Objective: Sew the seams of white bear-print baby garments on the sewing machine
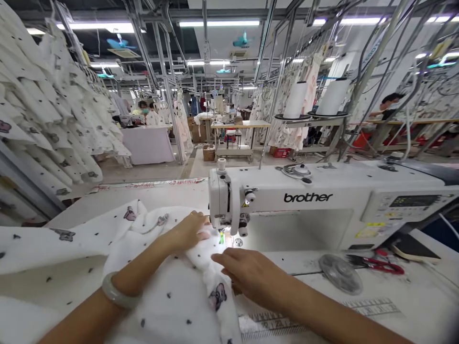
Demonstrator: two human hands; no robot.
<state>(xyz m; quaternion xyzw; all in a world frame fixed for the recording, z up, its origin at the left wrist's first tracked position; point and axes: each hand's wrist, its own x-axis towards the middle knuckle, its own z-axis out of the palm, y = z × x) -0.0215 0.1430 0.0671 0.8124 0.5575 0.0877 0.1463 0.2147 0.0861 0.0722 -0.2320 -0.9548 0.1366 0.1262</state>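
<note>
Right, the white printed fabric [168,286] lies bunched at lower centre, its folded edge pushed up to the presser foot [225,235] at mid-frame. My left hand [190,231] lies flat on the cloth, fingers out, pressing so it can't ride up. My right hand [247,272] rests palm-down on the fold, fingers loose, gripping nothing, there to steer. The sewing machine [322,200] fills the right, with red scissors [380,264] beside it within reach.

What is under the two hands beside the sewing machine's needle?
Bunched white printed fabric: the left hand presses it beside the presser foot, the right hand rests on its edge. The table beneath it is hidden.
</note>
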